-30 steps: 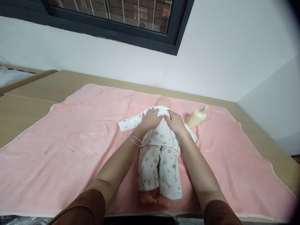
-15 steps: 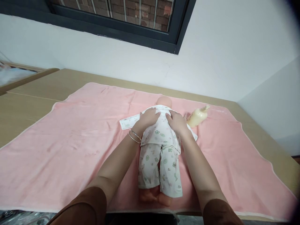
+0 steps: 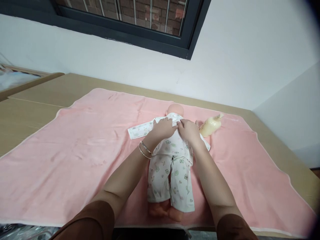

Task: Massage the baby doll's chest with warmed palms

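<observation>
A baby doll [image 3: 175, 109] in white printed pyjamas [image 3: 171, 173] lies lengthwise on a pink towel [image 3: 82, 146], head towards the wall and bare feet towards me. My left hand [image 3: 162, 129], with bangles on the wrist, rests on the doll's upper chest. My right hand [image 3: 188, 130] lies beside it, and the fingertips of both hands meet at the middle of the shirt. The fingers look curled and pinched on the shirt fabric. One doll sleeve [image 3: 140, 129] stretches out to the left.
A cream-coloured bottle [image 3: 210, 126] lies on its side on the towel, just right of my right hand. The towel covers a wooden table [image 3: 30, 110] set against a white wall under a dark-framed window [image 3: 140, 30]. A wooden frame [image 3: 27, 81] stands at far left.
Both hands have slid inwards from the doll's shoulders to the middle of the chest, and the flat fingers have curled together on the shirt.
</observation>
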A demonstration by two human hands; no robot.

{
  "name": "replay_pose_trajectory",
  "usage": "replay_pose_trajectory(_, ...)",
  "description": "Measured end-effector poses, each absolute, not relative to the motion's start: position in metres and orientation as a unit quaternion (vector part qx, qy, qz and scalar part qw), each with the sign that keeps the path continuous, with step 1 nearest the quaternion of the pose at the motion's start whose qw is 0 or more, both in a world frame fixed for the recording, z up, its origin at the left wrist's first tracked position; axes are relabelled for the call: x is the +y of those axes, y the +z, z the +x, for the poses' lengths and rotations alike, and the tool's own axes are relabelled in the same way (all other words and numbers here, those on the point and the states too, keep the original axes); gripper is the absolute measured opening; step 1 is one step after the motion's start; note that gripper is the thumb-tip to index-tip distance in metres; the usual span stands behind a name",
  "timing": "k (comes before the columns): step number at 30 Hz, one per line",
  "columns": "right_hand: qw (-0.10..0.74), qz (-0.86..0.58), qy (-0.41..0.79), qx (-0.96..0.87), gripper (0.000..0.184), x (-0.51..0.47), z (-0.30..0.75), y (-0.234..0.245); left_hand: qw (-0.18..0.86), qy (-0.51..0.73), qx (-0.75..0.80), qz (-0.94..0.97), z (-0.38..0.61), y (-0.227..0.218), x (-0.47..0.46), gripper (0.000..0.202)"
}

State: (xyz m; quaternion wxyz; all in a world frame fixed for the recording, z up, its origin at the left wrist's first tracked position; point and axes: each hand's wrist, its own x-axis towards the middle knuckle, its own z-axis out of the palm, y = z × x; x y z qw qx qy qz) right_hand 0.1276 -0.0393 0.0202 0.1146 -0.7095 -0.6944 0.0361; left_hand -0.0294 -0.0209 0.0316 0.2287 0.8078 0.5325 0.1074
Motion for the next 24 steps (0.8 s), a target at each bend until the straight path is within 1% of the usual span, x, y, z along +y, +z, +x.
replay_pose_trajectory(4,0.136,-0.724,0.068,-0.673,0.05,-0.03,0.139,0.008,0.241,0.175,0.561,0.773,-0.027,0.008,-0.001,0.054)
replay_pose_trajectory(9,0.15,-0.723,0.093,-0.668,0.056,-0.024,0.144,-0.001,0.218,0.215,0.574,0.759,-0.021,-0.008,0.006,0.052)
replay_pose_trajectory(14,0.142,-0.73,0.097,-0.661,0.059,-0.023,0.143,-0.001,0.186,0.204,0.593,0.756,-0.015,-0.009,0.002,0.053)
replay_pose_trajectory(24,0.139,-0.734,0.09,-0.659,0.061,-0.023,0.143,-0.004,0.184,0.196,0.594,0.758,-0.016,-0.007,0.001,0.054)
